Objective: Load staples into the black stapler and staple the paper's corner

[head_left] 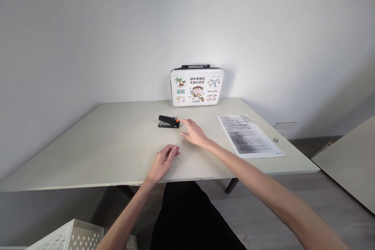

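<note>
A black stapler [169, 121] with an orange part at its right end lies on the table in front of the case. My right hand [194, 133] is just right of it, with thumb and forefinger apart and nothing between them. The fingertips come close to the orange end; whether they touch it I cannot tell. Nearer the front edge, my left hand [164, 160] rests on the tabletop with its fingers curled in and the thumb against them. Nothing shows in that hand.
A white cartoon-printed case [197, 88] with a black handle stands upright against the wall. Printed paper [249, 136] lies at the right of the pale table [102, 140]. A white perforated basket [72, 238] is on the lower left, below the table's front edge.
</note>
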{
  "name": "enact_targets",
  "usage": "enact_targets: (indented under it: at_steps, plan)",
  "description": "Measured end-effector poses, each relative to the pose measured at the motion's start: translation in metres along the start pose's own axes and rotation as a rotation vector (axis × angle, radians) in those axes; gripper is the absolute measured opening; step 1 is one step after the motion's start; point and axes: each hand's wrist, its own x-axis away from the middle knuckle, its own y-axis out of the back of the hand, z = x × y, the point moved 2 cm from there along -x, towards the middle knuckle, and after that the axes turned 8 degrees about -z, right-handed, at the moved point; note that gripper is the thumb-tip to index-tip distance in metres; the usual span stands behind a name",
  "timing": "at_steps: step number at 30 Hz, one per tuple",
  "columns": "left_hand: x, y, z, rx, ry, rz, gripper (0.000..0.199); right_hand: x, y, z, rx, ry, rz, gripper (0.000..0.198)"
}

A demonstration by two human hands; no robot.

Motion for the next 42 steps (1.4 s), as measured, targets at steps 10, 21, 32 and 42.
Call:
enact_targets:
  at_steps: [10, 21, 32, 42]
  plan:
    - [0.003, 0.006, 0.009, -0.133, -0.030, 0.062, 0.036, -0.034, -0.084, -0.012, -0.130, -0.182, -0.164, 0.040]
    - [0.001, 0.006, 0.012, -0.137, -0.062, 0.027, 0.034, 0.009, -0.037, -0.026, -0.353, -0.163, -0.104, 0.033]
    - [-0.001, 0.008, 0.018, -0.343, -0.158, -0.142, 0.027, 0.093, 0.058, -0.018, -0.446, -0.201, 0.068, 0.034]
    - [-0.018, -0.012, 0.021, -0.456, -0.300, 0.076, 0.031, 0.115, 0.088, -0.020, -0.349, -0.225, 0.083, 0.037]
